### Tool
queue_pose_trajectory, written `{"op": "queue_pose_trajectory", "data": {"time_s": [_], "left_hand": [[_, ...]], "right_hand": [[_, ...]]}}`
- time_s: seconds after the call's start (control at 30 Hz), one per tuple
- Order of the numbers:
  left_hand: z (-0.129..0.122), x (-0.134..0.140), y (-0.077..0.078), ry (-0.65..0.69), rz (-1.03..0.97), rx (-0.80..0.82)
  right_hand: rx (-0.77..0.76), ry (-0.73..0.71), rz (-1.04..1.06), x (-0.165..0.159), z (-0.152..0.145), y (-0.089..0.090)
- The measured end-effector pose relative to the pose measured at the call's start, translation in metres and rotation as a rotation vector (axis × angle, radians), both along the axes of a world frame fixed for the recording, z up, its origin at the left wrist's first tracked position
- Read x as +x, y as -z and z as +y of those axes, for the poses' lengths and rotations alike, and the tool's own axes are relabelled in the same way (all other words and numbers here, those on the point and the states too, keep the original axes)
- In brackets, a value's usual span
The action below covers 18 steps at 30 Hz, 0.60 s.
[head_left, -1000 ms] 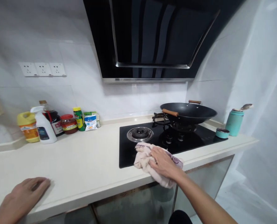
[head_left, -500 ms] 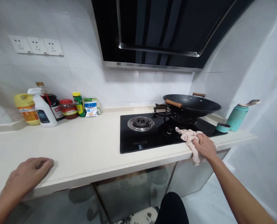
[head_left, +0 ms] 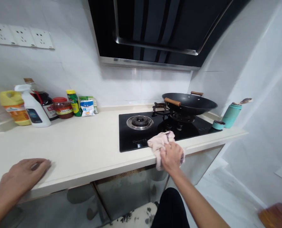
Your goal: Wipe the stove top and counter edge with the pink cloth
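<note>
Cloth (head_left: 158,143), gripped by the right hand (head_left: 171,155) at the front edge of the stove (head_left: 127,136), looks light and limp, best held by its bunched middle; left hand (head_left: 22,172) rests loosely open on the table (head_left: 91,142).

A: Occlusions?
B: Your right hand (head_left: 171,155) covers part of the cloth (head_left: 158,142); the spray bottle (head_left: 35,110), part of the dark bottle (head_left: 45,99).
A: Cut off?
B: Range hood (head_left: 145,30), top edge; brown object (head_left: 277,216), lower right, blurred, unidentifiable.
</note>
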<state>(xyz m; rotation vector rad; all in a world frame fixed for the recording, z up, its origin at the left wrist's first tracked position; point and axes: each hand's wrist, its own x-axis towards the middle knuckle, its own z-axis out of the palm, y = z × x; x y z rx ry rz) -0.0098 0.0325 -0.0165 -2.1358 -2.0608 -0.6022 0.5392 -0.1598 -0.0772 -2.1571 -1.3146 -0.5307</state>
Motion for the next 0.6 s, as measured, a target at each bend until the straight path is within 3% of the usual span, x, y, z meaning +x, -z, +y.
{"op": "queue_pose_trajectory", "data": {"time_s": [0.1,0.17,0.23,0.3,0.37,0.43,0.5,0.6], "left_hand": [[-0.023,0.035,0.007,0.107,0.021,0.093],[-0.052,0.079,0.011,0.344,0.003,0.243],[-0.089,0.134,0.013,0.575,-0.047,0.357],[-0.126,0.192,0.011,0.816,-0.042,0.416],[-0.153,0.244,0.009,0.999,0.001,0.455],[-0.165,0.287,0.009,1.07,0.065,0.422],[-0.163,0.32,0.015,1.014,0.141,0.351],[-0.148,0.357,0.032,0.878,0.253,0.25]], "right_hand": [[0.117,-0.266,0.052,-0.059,0.005,0.004],[0.177,-0.44,0.095,-0.081,0.004,0.004],[0.216,-0.58,0.178,-0.081,0.0,-0.001],[0.273,-0.63,0.296,-0.059,-0.005,-0.013],[0.327,-0.548,0.374,-0.015,-0.008,-0.029],[0.248,-0.404,0.287,0.041,-0.008,-0.045],[0.127,-0.174,0.164,0.099,-0.005,-0.053],[-0.058,0.062,0.1,0.165,0.002,-0.045]]}}
